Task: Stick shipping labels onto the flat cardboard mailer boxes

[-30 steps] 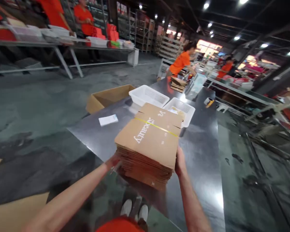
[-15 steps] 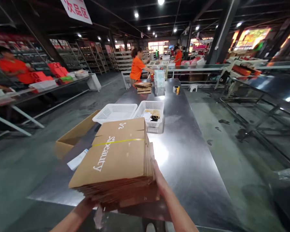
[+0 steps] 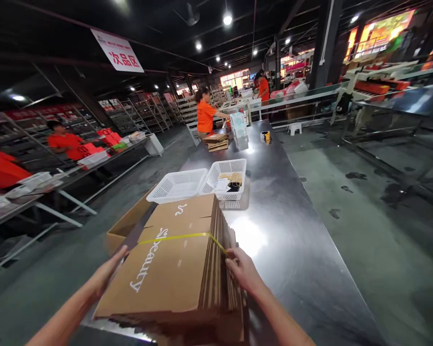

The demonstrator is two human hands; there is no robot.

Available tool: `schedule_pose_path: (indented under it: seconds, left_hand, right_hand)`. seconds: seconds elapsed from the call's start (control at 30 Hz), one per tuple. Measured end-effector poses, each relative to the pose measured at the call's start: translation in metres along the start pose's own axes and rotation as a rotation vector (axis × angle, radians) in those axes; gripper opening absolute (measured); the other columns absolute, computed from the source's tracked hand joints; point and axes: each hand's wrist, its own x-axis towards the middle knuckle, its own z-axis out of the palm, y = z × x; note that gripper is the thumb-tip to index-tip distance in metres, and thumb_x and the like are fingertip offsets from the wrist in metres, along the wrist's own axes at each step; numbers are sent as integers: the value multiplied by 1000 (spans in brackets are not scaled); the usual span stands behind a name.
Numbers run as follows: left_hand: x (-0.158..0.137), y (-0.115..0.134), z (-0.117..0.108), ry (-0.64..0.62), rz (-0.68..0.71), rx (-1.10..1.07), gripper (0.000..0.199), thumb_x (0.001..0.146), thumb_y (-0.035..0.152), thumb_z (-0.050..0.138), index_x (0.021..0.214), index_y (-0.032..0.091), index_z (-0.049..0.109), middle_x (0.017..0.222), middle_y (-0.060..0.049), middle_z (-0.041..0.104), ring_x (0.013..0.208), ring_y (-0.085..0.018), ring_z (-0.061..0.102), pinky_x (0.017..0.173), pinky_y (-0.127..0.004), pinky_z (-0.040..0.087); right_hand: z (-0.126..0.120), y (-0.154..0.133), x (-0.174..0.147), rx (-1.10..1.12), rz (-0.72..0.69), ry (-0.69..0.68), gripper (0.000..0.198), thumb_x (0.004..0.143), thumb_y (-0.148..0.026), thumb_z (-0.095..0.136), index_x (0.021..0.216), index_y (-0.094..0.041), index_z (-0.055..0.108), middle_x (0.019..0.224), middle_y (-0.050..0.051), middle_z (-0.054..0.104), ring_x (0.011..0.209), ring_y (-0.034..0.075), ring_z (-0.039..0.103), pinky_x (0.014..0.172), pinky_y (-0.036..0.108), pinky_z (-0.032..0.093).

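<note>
A long steel table (image 3: 285,230) is running away through a dim warehouse of shelving, and a strapped bundle of flattened cartons (image 3: 173,264) is lying at its near end, with the left hand (image 3: 106,274) pressing open and flat against the bundle's left edge and the right hand (image 3: 243,271) curling its fingers onto the right edge by the yellow strap (image 3: 182,236). Just beyond the bundle two white baskets are sitting side by side, the left basket (image 3: 176,185) looking bare and the right basket (image 3: 225,178) holding small items too blurred to name. An open cardboard box (image 3: 124,228) is standing left of the bundle, half hidden by it, while the bundle's near edge is being cut off by the frame and a person in orange (image 3: 205,115) is working far beyond it at the table's far end.
</note>
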Motion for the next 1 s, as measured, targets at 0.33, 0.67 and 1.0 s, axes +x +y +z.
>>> schedule_pose_path:
  seconds: [0.33, 0.67, 1.0]
  left_hand:
    - [-23, 138, 34, 177, 541, 223, 59, 99, 45, 42, 142, 10, 62, 145, -14, 66, 130, -33, 58, 115, -51, 42]
    - [-49, 179, 108, 97, 576, 451, 42, 103, 39, 56, 140, 20, 63, 148, -10, 64, 129, -37, 57, 101, -59, 49]
    - [-44, 177, 112, 51, 685, 482, 47, 91, 59, 71, 132, 36, 70, 150, -16, 58, 127, -41, 58, 96, -60, 47]
  right_hand:
    - [4, 21, 15, -380, -99, -13, 18, 88, -19, 44, 77, -22, 58, 85, 9, 67, 80, 23, 61, 68, 31, 38]
    - [-19, 16, 14, -299, -23, -159, 21, 85, -40, 45, 74, -23, 51, 77, 7, 63, 71, 21, 57, 65, 31, 39]
    - [-67, -76, 46, 42, 48, -120, 51, 87, -69, 48, 65, -23, 49, 61, -1, 53, 58, 15, 53, 57, 28, 46]
